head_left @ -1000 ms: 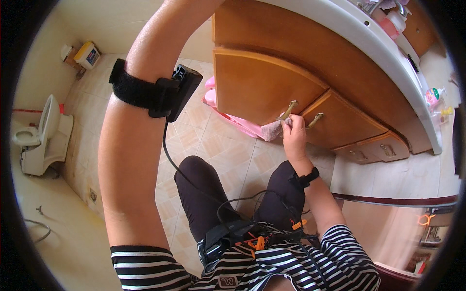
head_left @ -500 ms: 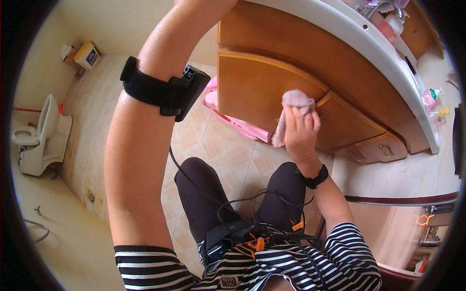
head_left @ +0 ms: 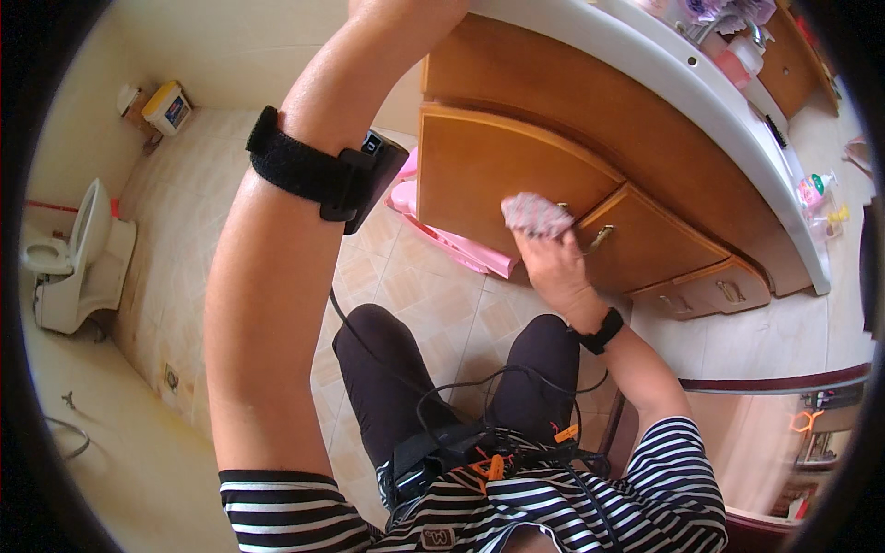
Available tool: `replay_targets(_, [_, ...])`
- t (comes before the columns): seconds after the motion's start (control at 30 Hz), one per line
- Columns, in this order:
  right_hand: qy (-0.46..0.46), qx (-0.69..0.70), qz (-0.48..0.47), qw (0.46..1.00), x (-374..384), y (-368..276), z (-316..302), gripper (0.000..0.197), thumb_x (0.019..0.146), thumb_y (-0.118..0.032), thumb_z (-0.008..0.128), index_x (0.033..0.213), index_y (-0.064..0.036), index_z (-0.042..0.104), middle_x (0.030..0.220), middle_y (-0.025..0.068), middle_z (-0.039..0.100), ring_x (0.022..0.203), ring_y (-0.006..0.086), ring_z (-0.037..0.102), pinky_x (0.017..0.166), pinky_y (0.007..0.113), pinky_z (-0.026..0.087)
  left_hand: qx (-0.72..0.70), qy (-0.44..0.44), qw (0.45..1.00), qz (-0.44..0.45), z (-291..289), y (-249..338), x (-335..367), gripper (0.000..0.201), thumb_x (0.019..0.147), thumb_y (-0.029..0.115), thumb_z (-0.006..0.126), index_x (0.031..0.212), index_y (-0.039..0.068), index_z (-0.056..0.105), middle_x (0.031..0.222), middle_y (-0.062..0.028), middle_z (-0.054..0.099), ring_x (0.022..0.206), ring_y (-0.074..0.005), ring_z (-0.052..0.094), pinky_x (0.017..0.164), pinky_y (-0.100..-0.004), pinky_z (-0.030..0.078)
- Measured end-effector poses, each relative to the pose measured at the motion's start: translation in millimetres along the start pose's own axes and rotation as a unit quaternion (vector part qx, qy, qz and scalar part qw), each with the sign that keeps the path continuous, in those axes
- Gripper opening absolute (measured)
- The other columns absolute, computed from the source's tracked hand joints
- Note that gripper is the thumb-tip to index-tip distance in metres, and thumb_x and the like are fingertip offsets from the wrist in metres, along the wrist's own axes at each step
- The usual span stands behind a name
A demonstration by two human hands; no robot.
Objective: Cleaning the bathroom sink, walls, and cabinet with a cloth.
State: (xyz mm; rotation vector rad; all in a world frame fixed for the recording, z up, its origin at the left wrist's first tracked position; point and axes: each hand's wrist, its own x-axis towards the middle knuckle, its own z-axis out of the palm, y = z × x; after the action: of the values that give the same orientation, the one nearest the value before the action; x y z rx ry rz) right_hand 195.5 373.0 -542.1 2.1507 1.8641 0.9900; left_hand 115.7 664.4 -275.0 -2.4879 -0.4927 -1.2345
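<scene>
In my right hand (head_left: 555, 269) is a pink-and-grey cloth (head_left: 537, 215), spread under the fingertips against the brown wooden cabinet door (head_left: 502, 152). The fingers press on the cloth beside a small metal handle (head_left: 601, 237) on the neighbouring door. My left forearm, with a black strap and a small device (head_left: 373, 180) on it, stretches up past the top edge of the view near the white countertop (head_left: 645, 37); the left hand itself lies outside the picture.
Pink plastic items (head_left: 461, 251) lie on the tiled floor by the cabinet's foot. Bottles (head_left: 813, 189) and a pink soap dispenser (head_left: 737, 63) stand on the counter. A toilet (head_left: 88, 258) and a bucket (head_left: 168, 108) are at the left. Black cables (head_left: 489, 373) cross my lap.
My right hand has moved the cloth left and slightly down across the cabinet door, uncovering the metal handle. The left arm has shifted slightly right with the view.
</scene>
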Motion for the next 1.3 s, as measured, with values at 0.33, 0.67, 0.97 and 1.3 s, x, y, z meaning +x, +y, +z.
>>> replay_targets(0.33, [0.023, 0.073, -0.055, 0.996, 31, -10, 34, 0.04, 0.087, -0.015, 0.055, 0.126, -0.0114, 0.062, 0.133, 0.0007, 0.053, 0.128, 0.0193, 0.043, 0.116, 0.046, 0.023, 0.084, -0.035, 0.995, 0.05, -3, 3, 6, 0.015, 0.083, 0.002, 0.058, 0.094, -0.004, 0.065, 0.095, -0.0207, 0.063, 0.092, -0.0323, 0.064, 0.08, -0.0356, 0.054])
replay_targets(0.67, [0.064, -0.023, -0.02, 0.998, 70, 10, -6, 0.033, 0.088, -0.022, 0.055, 0.119, -0.024, 0.068, 0.109, -0.0077, 0.065, 0.111, 0.0069, 0.054, 0.11, 0.039, 0.024, -0.018, -0.061, 0.997, -0.044, -15, 4, -3, 0.017, 0.087, -0.001, 0.052, 0.097, -0.005, 0.065, 0.1, -0.0265, 0.062, 0.093, -0.0382, 0.067, 0.08, -0.041, 0.056])
replay_targets(0.97, [-0.02, 0.09, -0.119, 0.989, 45, -17, 43, 0.047, 0.089, -0.013, 0.05, 0.135, -0.0122, 0.055, 0.142, 0.0085, 0.05, 0.133, 0.0217, 0.045, 0.112, 0.037, 0.035, -0.29, -0.055, 0.908, -0.299, -33, 21, 8, 0.03, 0.094, 0.02, 0.047, 0.103, -0.005, 0.061, 0.103, -0.0308, 0.065, 0.101, -0.045, 0.064, 0.086, -0.0485, 0.053])
replay_targets(1.3, [0.121, 0.06, -0.053, 0.989, 138, -7, -26, 0.04, 0.088, -0.016, 0.053, 0.126, -0.0171, 0.064, 0.115, 0.0019, 0.061, 0.116, 0.0232, 0.051, 0.102, 0.039, 0.039, -0.313, -0.084, 0.884, -0.336, -44, 19, 5, 0.032, 0.094, 0.024, 0.046, 0.104, -0.004, 0.06, 0.103, -0.0299, 0.067, 0.102, -0.0462, 0.064, 0.089, -0.0505, 0.051])
